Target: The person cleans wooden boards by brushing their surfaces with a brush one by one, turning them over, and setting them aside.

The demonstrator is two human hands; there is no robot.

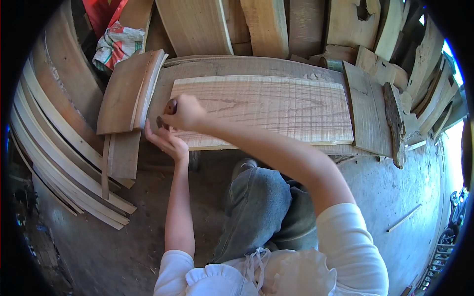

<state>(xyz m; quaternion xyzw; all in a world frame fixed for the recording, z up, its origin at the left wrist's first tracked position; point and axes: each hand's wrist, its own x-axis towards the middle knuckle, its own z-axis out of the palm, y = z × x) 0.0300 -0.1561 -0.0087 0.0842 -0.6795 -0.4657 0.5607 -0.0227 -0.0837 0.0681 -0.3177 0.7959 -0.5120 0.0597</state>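
Observation:
A pale, grained wooden board (266, 106) lies flat on a larger wooden bench top (212, 64). At the board's left end my right hand (185, 113) is closed around the dark brown wooden handle (171, 106) of a tool whose working end is hidden. Just below it, my left hand (168, 140) is at the board's lower left corner, palm up with its fingers apart, close to a small dark rounded part (159, 122) of the tool. Whether the left fingers touch the tool or the board edge is unclear.
Stacked short boards (128, 93) stand left of the bench top. Long curved-looking strips (64, 163) lie at the far left. Planks (197, 24) lean behind, beside a red and white bag (118, 44). Another board (368, 108) lies at the right, and a thin stick (405, 218) on the floor.

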